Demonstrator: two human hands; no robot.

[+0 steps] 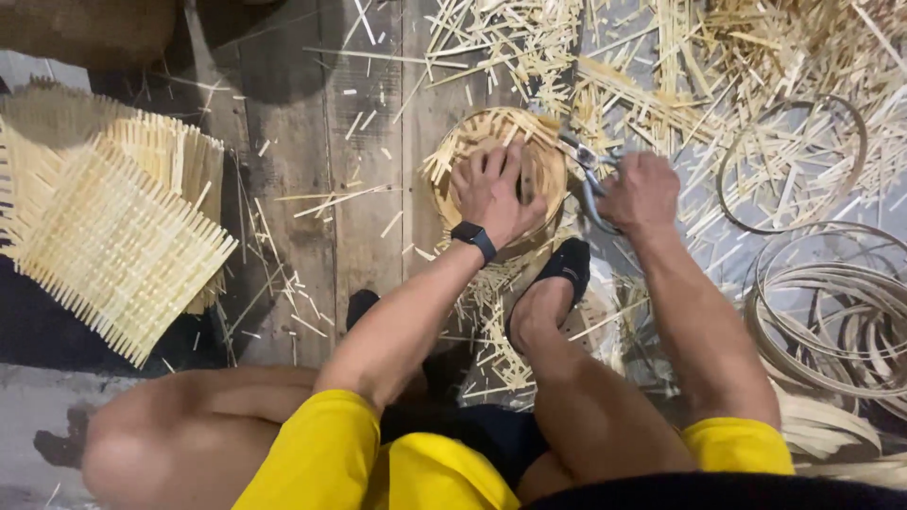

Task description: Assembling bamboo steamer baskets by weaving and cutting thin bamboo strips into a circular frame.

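Note:
My left hand, with a black watch on its wrist, presses flat inside a small round woven bamboo basket on the floor. Loose strip ends stick out around the basket's rim. My right hand grips metal shears at the basket's right edge, blades pointing at the protruding strips. My right foot in a black sock rests just below the basket.
Flat woven bamboo mats are stacked at the left. Bamboo hoops lie at the right. Cut bamboo slivers litter the wooden plank floor above and around the basket. A brown sack sits top left.

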